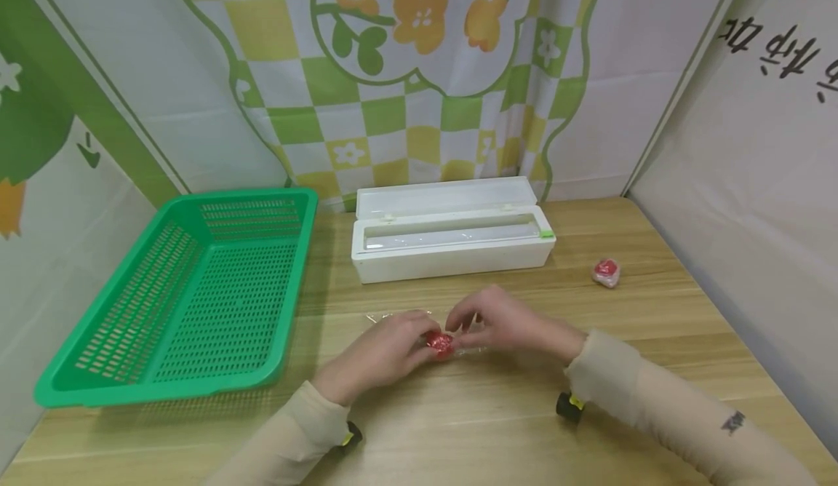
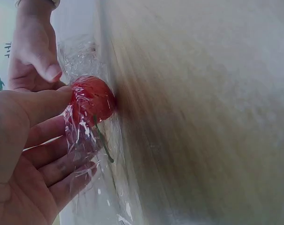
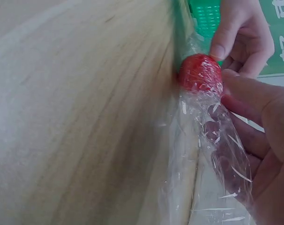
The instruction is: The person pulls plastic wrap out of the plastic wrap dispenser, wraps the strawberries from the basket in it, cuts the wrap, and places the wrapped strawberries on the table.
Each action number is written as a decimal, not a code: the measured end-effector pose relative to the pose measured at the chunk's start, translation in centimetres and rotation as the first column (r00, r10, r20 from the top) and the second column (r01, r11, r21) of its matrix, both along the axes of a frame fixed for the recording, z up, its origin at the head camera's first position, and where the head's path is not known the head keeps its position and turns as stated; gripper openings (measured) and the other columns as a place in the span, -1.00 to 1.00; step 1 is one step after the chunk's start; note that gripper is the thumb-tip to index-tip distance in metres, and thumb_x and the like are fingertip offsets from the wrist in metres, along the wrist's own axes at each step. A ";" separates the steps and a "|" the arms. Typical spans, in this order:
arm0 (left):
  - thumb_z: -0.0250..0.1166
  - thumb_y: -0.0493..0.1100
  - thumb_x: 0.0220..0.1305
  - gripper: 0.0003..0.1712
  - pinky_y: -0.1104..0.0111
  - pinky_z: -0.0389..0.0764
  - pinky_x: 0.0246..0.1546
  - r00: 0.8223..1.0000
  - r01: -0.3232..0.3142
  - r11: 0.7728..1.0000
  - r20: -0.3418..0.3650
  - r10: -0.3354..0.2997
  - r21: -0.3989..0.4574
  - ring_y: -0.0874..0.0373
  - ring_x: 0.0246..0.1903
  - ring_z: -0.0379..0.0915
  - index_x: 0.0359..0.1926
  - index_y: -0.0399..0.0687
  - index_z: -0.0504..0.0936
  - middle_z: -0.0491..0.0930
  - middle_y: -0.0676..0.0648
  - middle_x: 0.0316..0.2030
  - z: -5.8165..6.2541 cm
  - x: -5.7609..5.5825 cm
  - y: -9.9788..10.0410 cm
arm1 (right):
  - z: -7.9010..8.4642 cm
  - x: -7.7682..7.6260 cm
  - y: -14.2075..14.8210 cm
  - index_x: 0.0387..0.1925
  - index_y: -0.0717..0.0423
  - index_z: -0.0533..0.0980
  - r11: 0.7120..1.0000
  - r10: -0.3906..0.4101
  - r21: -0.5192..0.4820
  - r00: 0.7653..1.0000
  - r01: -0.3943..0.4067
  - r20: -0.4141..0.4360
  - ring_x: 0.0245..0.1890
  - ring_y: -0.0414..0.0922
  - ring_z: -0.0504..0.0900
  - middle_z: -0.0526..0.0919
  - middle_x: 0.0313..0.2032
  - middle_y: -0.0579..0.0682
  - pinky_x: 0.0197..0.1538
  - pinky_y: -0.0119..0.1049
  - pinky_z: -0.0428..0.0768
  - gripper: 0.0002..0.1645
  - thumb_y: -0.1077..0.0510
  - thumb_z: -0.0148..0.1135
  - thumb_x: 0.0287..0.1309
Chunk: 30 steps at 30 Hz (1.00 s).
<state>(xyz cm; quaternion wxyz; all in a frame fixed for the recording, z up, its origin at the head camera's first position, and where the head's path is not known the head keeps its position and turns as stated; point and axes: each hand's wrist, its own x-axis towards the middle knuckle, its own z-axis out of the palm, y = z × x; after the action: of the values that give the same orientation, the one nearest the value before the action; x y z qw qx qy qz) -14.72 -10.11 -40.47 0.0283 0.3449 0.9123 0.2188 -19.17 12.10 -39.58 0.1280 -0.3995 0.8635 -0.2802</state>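
A small round red fruit with a thin green stem, cherry-like, lies in crinkled clear plastic wrap close over the tabletop. My left hand pinches the wrapped fruit from its left side between thumb and fingers. From the other side, my right hand pinches the wrap right beside the fruit, its thumb and forefinger at the red surface in the right wrist view. Loose film trails past the fingers of both hands in the wrist views.
Behind the hands stands a white wrap dispenser box, its lid raised and a film roll inside. A green plastic basket takes up the left of the wooden table. Another wrapped red piece lies at the right. Printed curtains enclose the back and sides.
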 end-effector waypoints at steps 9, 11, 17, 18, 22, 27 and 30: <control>0.29 -0.01 0.23 -0.74 0.38 0.59 -0.17 0.996 -0.032 0.999 -0.078 0.032 -0.009 0.31 -0.26 0.44 -0.08 0.06 0.61 0.56 0.13 -0.24 0.1 0.0 0.1 | -0.4 -0.1 -0.3 -0.24 -0.20 0.67 1.000 -0.028 0.006 0.998 0.027 0.064 -0.36 -0.39 0.60 0.70 -0.31 -0.36 -0.21 -0.46 0.61 -0.81 0.05 0.38 0.03; 0.35 -0.01 0.17 -0.75 0.40 0.58 -0.17 0.994 -0.027 1.000 -0.103 0.027 0.001 0.32 -0.26 0.43 -0.13 0.08 0.61 0.54 0.14 -0.24 0.0 0.0 0.2 | -0.5 -0.2 -0.3 -0.25 -0.22 0.67 0.999 -0.054 0.003 0.993 0.054 0.105 -0.35 -0.38 0.61 0.70 -0.32 -0.37 -0.20 -0.45 0.61 -0.82 0.05 0.37 0.04; 0.46 -0.05 0.03 -0.69 0.43 0.57 -0.19 0.995 -0.043 0.999 -0.091 0.043 0.007 0.32 -0.26 0.45 -0.18 0.09 0.62 0.53 0.16 -0.26 -0.2 -0.2 0.2 | -0.8 -0.4 -0.3 -0.24 -0.23 0.67 0.996 -0.089 -0.015 0.989 0.091 0.120 -0.29 -0.39 0.62 0.71 -0.28 -0.36 -0.16 -0.44 0.61 -0.83 0.04 0.35 0.07; 0.45 -0.06 0.04 -0.70 0.43 0.58 -0.18 0.995 -0.053 0.999 -0.085 0.054 0.008 0.31 -0.26 0.47 -0.17 0.07 0.62 0.55 0.15 -0.25 -0.2 -0.2 0.2 | -0.8 -0.4 -0.3 -0.24 -0.23 0.67 0.995 -0.098 -0.014 0.990 0.099 0.098 -0.28 -0.38 0.61 0.71 -0.27 -0.35 -0.14 -0.42 0.61 -0.84 0.03 0.34 0.08; 0.38 -0.06 0.14 -0.77 0.41 0.59 -0.21 0.993 -0.101 0.995 -0.069 0.100 0.002 0.32 -0.30 0.47 -0.18 0.01 0.65 0.58 0.12 -0.29 -0.3 -0.4 0.2 | -0.6 -0.3 -0.5 -0.23 -0.22 0.67 0.994 -0.113 -0.010 0.994 0.113 -0.003 -0.20 -0.35 0.61 0.72 -0.23 -0.34 -0.04 -0.32 0.60 -0.83 0.00 0.35 0.08; 0.30 -0.02 0.22 -0.80 0.39 0.59 -0.25 0.988 -0.138 0.990 -0.067 0.136 -0.022 0.31 -0.34 0.47 -0.18 0.04 0.66 0.58 0.13 -0.33 -0.4 -0.8 0.3 | -0.8 -0.5 -0.7 -0.21 -0.17 0.68 0.999 -0.050 -0.002 0.994 0.050 -0.097 -0.21 -0.31 0.63 0.73 -0.21 -0.30 -0.06 -0.33 0.61 -0.79 0.05 0.38 0.05; 0.30 -0.04 0.22 -0.77 0.37 0.59 -0.21 0.986 -0.129 0.991 -0.109 0.127 -0.019 0.28 -0.29 0.48 -0.12 0.04 0.66 0.59 0.11 -0.27 -0.4 -0.8 0.3 | -1.0 -0.5 -0.8 -0.22 -0.12 0.68 0.999 -0.037 -0.013 0.994 0.036 -0.108 -0.25 -0.32 0.63 0.74 -0.23 -0.25 -0.12 -0.39 0.62 -0.78 0.09 0.41 0.01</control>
<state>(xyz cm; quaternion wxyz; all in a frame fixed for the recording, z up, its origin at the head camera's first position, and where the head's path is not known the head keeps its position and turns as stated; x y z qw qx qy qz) -15.52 -9.77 -40.82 -0.0304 0.2965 0.9356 0.1896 -19.71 11.30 -40.55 0.0738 -0.3990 0.8746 -0.2654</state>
